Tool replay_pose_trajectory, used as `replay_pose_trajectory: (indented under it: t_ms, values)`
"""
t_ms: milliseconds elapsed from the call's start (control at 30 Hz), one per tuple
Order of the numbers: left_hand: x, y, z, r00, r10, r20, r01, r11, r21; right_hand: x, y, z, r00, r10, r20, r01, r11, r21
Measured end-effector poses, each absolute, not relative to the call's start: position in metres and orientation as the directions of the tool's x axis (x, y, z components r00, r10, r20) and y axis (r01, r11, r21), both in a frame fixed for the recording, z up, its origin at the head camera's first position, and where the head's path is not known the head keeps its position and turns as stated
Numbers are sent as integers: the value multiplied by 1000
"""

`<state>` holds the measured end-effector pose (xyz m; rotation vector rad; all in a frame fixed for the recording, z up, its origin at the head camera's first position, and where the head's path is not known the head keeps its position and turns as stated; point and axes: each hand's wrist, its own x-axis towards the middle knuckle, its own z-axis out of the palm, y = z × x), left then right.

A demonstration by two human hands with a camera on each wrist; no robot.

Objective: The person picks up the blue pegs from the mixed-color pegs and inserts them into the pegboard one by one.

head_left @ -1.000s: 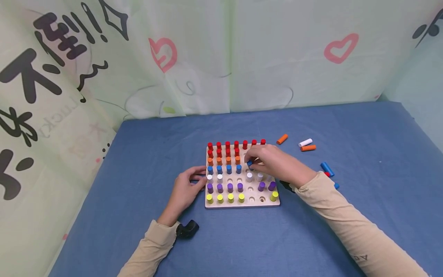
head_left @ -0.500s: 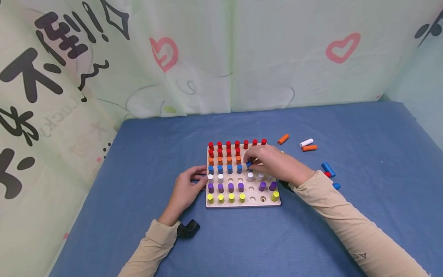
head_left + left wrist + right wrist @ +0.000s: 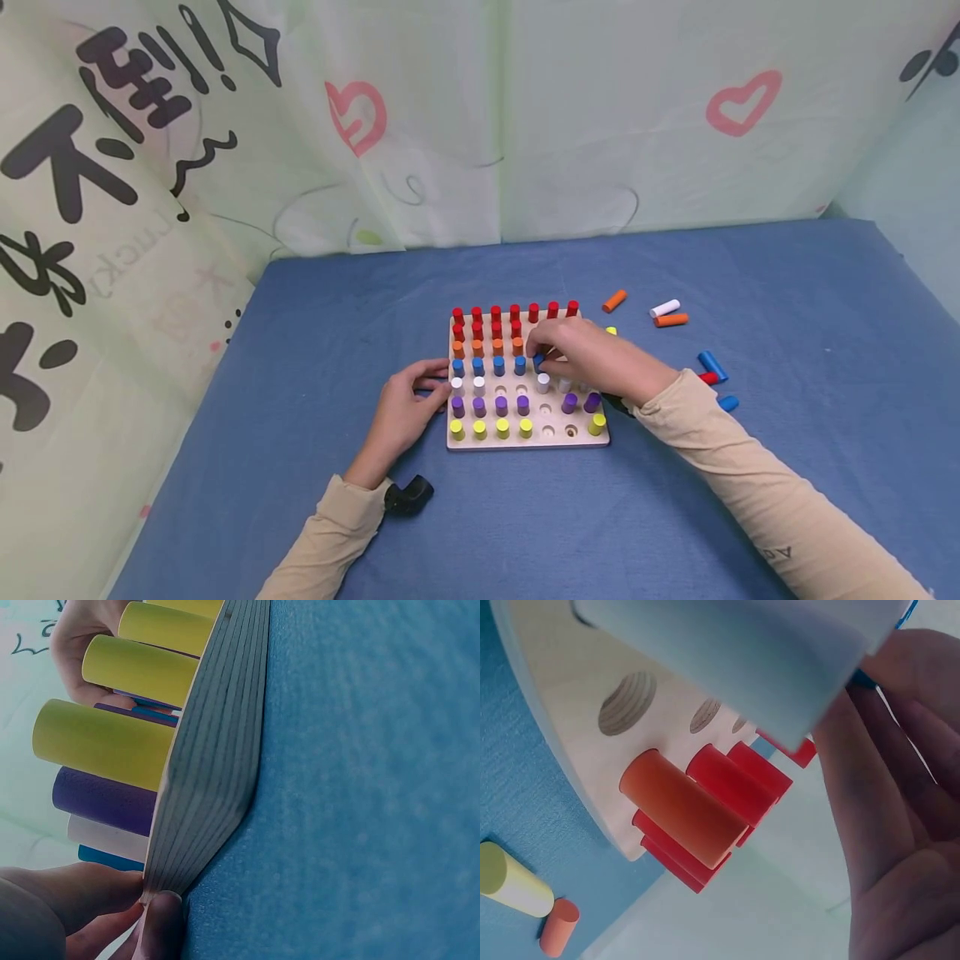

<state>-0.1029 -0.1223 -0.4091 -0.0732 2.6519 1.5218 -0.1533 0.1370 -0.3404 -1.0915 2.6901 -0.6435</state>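
Blue peg [image 3: 538, 360] pinched in my right grip [image 3: 592, 357]; I keep it upright over its hole while left grip [image 3: 408, 408] pinches pegboard [image 3: 525, 440] edge.

— What can be read on the curtain [image 3: 465, 150]?
— At its left are big black brush characters [image 3: 90, 125], which I take for "不理". Two exclamation marks [image 3: 206, 54] and a diamond outline [image 3: 251, 42] follow them. Lower black strokes [image 3: 37, 275] are cut off at the edge and unreadable.
— Anything fainter?
— Pale grey letters [image 3: 123, 258], reversed, seemingly "LUCKY".
— Any signs?
— A left heart [image 3: 355, 117] and a right heart [image 3: 742, 102], both red. A black mark [image 3: 926, 58] at the top right is cut off.
— And on the person?
— Small dark letters [image 3: 780, 553] on the sleeve [image 3: 750, 492] behind the right hand [image 3: 592, 358], upside down. They look like "A" and "D", but that is not certain.
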Motion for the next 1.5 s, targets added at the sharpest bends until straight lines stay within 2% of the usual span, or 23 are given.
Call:
replay_pose_trajectory:
  t_ms: [700, 1033, 1267, 1500]
  values:
    - [-102, -123, -409, -996, 8, -88, -73, 497, 865, -150, 151, -335, -757, -653, -15, -572, 673, -469]
    - [-103, -122, -407, -995, 4, -97, -82, 499, 863, -148, 164, -334, -765, -642, 48, -584, 661, -471]
    - [-102, -121, -407, -995, 5, -97, -82, 498, 863, -146, 172, -335, -788, -614, 44, -567, 695, -442]
    - [-103, -123, -408, -996, 10, -88, -71, 502, 862, -143, 183, -336, -784, -616, 82, -571, 661, -487]
